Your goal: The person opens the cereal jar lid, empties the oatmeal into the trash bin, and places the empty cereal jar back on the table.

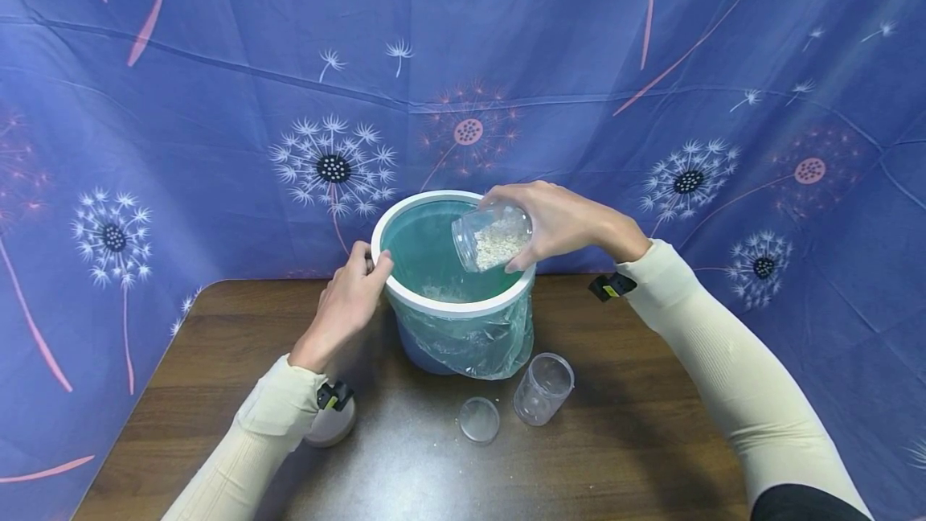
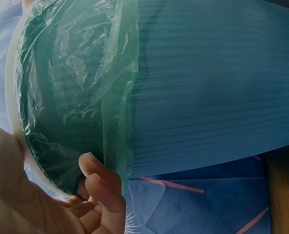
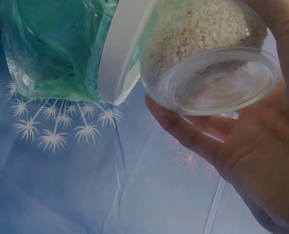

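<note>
My right hand (image 1: 560,223) grips a clear jar (image 1: 492,238) part full of pale flakes, tilted with its mouth toward the left over the opening of a blue trash can (image 2: 213,87). In the right wrist view the flakes (image 3: 203,34) lie along the jar's side and its base faces the camera. A white ring (image 1: 454,309) runs round the can's top, with a green plastic bag (image 1: 499,336) lining it and hanging over the outside. My left hand (image 1: 350,300) holds the ring at its left side, thumb on top and fingers curled beneath against the bag.
On the brown wooden table (image 1: 615,441), an uncapped clear jar (image 1: 542,391) stands in front of the can, with a clear round lid (image 1: 479,420) beside it. A white round object (image 1: 333,424) sits partly under the left wrist. Small crumbs dot the table. A blue patterned cloth (image 1: 217,143) hangs behind.
</note>
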`<state>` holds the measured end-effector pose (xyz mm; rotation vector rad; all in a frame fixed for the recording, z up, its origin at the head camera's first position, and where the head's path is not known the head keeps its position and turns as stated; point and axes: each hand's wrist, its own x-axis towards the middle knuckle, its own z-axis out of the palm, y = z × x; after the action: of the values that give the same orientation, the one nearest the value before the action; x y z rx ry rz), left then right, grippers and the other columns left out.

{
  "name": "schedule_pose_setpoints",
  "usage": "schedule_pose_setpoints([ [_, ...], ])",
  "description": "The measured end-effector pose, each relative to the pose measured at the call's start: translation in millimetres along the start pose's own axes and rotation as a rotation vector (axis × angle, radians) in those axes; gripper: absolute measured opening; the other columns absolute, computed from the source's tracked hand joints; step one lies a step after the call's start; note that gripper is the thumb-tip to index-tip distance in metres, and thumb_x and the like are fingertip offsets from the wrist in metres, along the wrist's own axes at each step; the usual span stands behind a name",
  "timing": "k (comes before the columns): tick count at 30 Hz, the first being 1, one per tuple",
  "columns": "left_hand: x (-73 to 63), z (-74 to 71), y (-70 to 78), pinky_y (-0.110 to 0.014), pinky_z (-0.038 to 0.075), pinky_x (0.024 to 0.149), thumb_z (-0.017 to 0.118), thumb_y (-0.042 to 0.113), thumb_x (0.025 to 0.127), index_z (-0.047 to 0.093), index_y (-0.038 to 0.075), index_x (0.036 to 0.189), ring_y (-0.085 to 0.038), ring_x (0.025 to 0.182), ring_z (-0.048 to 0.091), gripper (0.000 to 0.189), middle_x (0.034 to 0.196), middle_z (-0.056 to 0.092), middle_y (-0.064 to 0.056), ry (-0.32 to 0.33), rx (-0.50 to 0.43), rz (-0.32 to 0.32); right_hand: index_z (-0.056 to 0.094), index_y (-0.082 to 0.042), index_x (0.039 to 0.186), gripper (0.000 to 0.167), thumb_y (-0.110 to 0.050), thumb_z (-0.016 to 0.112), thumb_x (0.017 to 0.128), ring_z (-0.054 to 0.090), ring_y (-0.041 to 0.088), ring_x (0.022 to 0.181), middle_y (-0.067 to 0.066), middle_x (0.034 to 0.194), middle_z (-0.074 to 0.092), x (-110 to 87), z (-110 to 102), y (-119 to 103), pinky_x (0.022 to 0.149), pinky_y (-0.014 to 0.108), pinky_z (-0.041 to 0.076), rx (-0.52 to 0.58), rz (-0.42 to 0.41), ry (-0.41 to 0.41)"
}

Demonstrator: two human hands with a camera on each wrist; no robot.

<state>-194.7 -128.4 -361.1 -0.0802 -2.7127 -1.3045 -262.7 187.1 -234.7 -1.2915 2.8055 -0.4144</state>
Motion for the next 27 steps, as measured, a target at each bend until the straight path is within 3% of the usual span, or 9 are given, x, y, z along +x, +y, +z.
schedule_pose_setpoints([
  [6, -0.1, -0.2, 0.1, -0.044, 0.041, 0.069, 0.04, 0.053, 0.109, 0.048, 0.016, 0.112, -0.032, 0.08, 0.062, 0.038, 0.084, 0.06, -0.007, 0.002, 0.01, -0.006, 0.063, -0.019, 0.142, 0.088, -0.04, 0.1, 0.066, 0.064, 0.026, 0.123, 0.0, 0.138, 0.069, 1.2, -1.0, -2.3, 0.1, 0.052, 0.051, -0.012, 0.007, -0.009],
  [18, 0.0, -0.6, 0.1, -0.043, 0.041, 0.069, 0.04, 0.053, 0.109, 0.047, 0.015, 0.111, -0.031, 0.079, 0.063, 0.038, 0.082, 0.064, -0.007, -0.004, -0.001, -0.003, 0.063, -0.018, 0.143, 0.088, -0.04, 0.1, 0.066, 0.065, 0.024, 0.119, 0.001, 0.136, 0.07, 0.2, 0.2, -1.4, 0.096, 0.049, 0.052, 0.003, 0.009, -0.004],
  [27, -0.2, -0.5, -0.1, -0.043, 0.041, 0.069, 0.04, 0.053, 0.109, 0.047, 0.016, 0.113, -0.029, 0.079, 0.065, 0.038, 0.084, 0.067, -0.01, -0.014, -0.017, -0.011, 0.062, -0.019, 0.143, 0.089, -0.041, 0.1, 0.067, 0.064, 0.024, 0.124, 0.001, 0.138, 0.069, -0.6, 3.0, 0.8, 0.101, 0.05, 0.05, 0.018, 0.011, -0.001],
])
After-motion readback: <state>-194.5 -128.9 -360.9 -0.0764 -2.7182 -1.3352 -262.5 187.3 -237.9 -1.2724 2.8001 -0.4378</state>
